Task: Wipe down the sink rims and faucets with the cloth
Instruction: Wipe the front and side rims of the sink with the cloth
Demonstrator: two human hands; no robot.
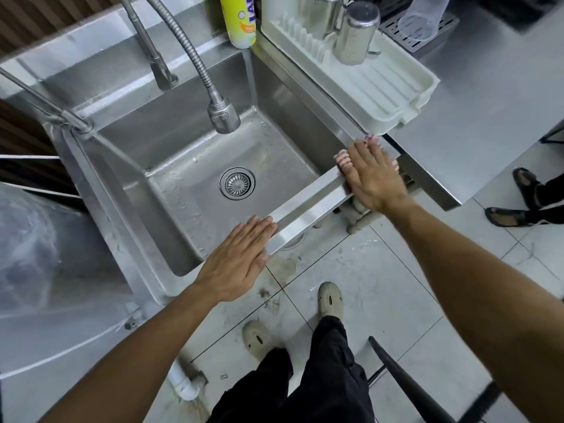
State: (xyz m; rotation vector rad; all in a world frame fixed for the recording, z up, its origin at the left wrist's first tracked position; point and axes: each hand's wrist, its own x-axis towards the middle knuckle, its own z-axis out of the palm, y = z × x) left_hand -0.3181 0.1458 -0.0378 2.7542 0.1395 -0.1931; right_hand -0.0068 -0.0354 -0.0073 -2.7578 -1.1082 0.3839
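A stainless steel sink fills the middle, its front rim (308,210) running from lower left to upper right. My right hand (374,175) lies flat, palm down, on the rim's right end, pressing a pink-and-white striped cloth (342,158) that shows only at the fingertips. My left hand (236,259) rests flat on the rim's left part, fingers together, with nothing in it. A flexible hose faucet (221,112) hangs over the basin, and a straight faucet (158,67) stands behind it. A third faucet pipe (70,119) comes in from the left.
A white dish rack (393,87) with metal cups (355,33) sits on the counter right of the sink. A yellow bottle (239,21) stands at the back corner. The drain (237,183) is in the basin floor. Another person's feet (525,196) stand at right. A plastic bag (33,248) lies at left.
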